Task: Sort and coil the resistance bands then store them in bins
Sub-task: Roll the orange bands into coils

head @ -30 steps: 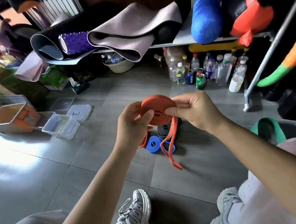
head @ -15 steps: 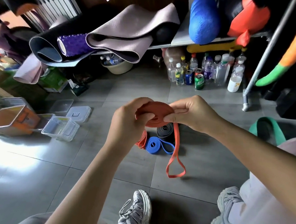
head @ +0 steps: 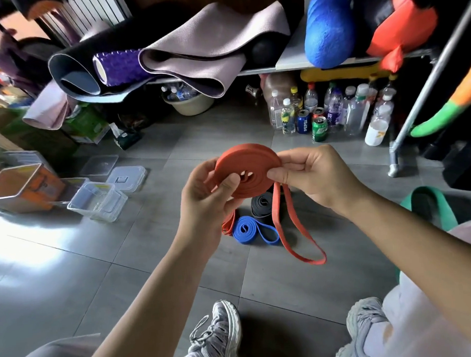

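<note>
An orange-red resistance band is wound into a flat coil held in the air between both hands. My left hand grips the coil's left edge, thumb on its face. My right hand pinches the right edge. A loose loop of the same band hangs down to the right, almost to the floor. On the floor under the coil lie a blue coiled band, a black coiled band and part of another orange band. Clear plastic bins stand at the left.
An orange-lined box and loose clear lids lie by the bins. Bottles and cans line the floor under a shelf with rolled mats. A metal rack leg stands right. A green band lies by my knee.
The coil has turned in my hands so its flat face shows more. The hanging loop has swung out to the right and hangs longer.
</note>
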Demonstrator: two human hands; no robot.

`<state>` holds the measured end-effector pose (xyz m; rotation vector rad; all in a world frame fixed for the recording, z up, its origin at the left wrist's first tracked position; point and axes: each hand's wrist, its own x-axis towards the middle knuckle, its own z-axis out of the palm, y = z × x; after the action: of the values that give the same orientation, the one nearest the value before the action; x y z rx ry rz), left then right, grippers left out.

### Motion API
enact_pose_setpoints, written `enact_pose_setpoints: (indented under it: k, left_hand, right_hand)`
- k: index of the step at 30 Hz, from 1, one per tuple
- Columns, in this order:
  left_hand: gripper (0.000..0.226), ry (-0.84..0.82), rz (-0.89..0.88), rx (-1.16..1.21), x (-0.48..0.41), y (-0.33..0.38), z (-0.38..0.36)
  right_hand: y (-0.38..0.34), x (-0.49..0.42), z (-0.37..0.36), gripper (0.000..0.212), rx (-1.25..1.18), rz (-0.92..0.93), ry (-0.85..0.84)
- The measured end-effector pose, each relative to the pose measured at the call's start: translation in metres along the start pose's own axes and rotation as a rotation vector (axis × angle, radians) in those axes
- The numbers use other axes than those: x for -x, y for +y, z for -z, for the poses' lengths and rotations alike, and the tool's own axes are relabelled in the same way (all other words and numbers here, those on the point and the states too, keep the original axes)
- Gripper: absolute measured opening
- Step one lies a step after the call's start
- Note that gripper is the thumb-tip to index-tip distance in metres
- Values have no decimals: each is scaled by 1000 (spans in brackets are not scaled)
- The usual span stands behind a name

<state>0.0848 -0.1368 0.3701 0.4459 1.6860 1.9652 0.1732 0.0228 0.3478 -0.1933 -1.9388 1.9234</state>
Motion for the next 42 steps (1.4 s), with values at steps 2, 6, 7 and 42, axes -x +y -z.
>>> enact_pose_setpoints:
  k: [2,6,7,42]
  left_hand:
    - [25,15,-56,-273,-3,-2,2]
    - [33,-109,-392,-1001,-10,8,6]
    - [32,-160,-403,-1100,-12,12,6]
    - [28,-65,-14,-79,-11,17,6]
  right_hand:
    - [2,0,2,29,76,-12,0]
    - [6,2,2,29,274,-49,-54]
    - [7,2,1,28,314,-60,-64]
    - [-3,0,5,33,-45,25,25]
